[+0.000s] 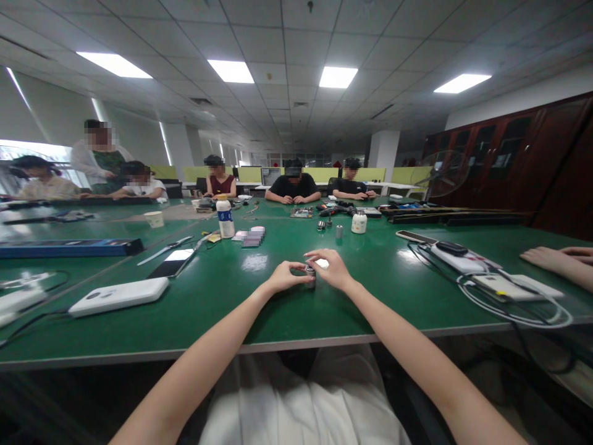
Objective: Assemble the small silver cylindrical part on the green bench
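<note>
A small grey metal cylinder (311,282) stands upright on the green table, close to its front edge. My left hand (283,278) is closed around the cylinder from the left, thumb and fingers at its side. From the right, my right hand (332,269) curves over with thumb and fingertips at the cylinder's top end. The fingers partly hide that end, so its detail is too small to make out. Farther back stands a similar silver cylinder (339,231), beside some small shiny metal parts (321,225).
A white jar (358,222) and a white-and-blue bottle (225,217) stand farther back. A phone (172,263) and a white power bank (119,296) lie left. Cabled devices (458,257) and another person's hand (542,256) are right. Several people sit across the table.
</note>
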Demonstrator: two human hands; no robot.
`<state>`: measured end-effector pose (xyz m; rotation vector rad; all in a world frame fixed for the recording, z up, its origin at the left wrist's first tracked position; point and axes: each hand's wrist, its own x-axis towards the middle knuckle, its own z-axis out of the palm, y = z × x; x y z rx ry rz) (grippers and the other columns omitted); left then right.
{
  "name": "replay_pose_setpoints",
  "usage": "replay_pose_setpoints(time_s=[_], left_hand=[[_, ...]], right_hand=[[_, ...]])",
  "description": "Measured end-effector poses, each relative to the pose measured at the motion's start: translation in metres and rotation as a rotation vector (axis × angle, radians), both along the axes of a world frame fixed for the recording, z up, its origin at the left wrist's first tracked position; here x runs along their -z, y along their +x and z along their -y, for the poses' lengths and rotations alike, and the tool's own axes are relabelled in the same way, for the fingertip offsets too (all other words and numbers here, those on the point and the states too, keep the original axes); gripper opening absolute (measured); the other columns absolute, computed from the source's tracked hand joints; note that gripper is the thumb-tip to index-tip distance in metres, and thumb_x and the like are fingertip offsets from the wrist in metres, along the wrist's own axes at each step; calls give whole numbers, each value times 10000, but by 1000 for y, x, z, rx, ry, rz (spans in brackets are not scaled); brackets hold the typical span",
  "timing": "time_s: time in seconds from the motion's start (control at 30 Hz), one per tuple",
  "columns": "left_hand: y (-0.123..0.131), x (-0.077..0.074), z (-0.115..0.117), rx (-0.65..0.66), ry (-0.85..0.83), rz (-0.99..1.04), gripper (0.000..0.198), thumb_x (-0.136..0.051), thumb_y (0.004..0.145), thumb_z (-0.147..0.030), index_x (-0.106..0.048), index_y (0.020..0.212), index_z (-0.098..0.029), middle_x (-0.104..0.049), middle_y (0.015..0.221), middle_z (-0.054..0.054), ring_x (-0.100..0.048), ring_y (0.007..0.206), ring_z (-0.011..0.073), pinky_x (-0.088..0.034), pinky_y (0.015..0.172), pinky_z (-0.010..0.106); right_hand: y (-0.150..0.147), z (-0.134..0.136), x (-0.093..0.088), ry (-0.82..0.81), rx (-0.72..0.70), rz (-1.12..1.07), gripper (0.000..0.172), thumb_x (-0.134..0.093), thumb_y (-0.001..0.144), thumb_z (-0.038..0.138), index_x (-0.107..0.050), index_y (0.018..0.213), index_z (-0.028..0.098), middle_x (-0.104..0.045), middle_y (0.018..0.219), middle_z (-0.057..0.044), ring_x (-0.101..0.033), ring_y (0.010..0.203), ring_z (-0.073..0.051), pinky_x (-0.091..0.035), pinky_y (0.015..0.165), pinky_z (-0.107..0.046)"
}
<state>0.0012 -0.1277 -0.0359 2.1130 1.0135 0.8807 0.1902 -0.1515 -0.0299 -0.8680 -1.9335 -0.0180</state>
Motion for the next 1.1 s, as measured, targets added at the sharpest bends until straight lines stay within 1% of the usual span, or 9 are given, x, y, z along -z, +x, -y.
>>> replay_pose_setpoints(time_s=[0.2,0.4,0.7,0.8,0.93,1.1], left_hand=[[0,2,-1,21,10,13,474,-785,630,-466,-758,994,-164,-760,954,79,-674,952,267,-476,873,333],[0,3,-1,18,8,15,516,-783,629,-486,-749,1032,-166,-758,966,84,-674,953,267,-488,855,328],[1,1,1,15,12,24,489,-786,614,-492,-761,977,-165,-759,946,82,-674,940,264,-495,848,321],[1,1,2,9,10,27,464,-784,620,-491,-765,945,-159,-759,940,86,-677,933,263,-497,844,321],[2,3,4,4,5,38,465,-771,647,-482,-756,988,-167,-760,941,80,-686,919,251,-497,853,321],[4,3,4,-21,9,42,482,-778,636,-487,-754,996,-167,-761,942,81,-688,917,256,-502,849,326]], right_hand=[[0,0,0,5,13,-7,189,-651,863,198,-676,1035,270,-748,880,3,-649,874,-204,-405,845,-354],[1,1,-1,-10,34,15,198,-650,859,180,-684,1030,274,-740,876,1,-630,866,-205,-400,839,-352],[0,2,-1,-19,45,14,177,-651,861,198,-688,1018,270,-734,863,-1,-632,860,-199,-400,826,-336],[0,3,-1,-23,51,2,164,-646,864,219,-682,1018,261,-728,841,1,-642,849,-196,-402,824,-328],[0,3,-4,-33,76,-27,162,-604,885,254,-671,1032,249,-711,790,6,-656,820,-195,-413,840,-329],[2,2,-5,-49,122,-80,166,-557,898,270,-659,1025,236,-712,734,8,-673,790,-198,-435,868,-346]])
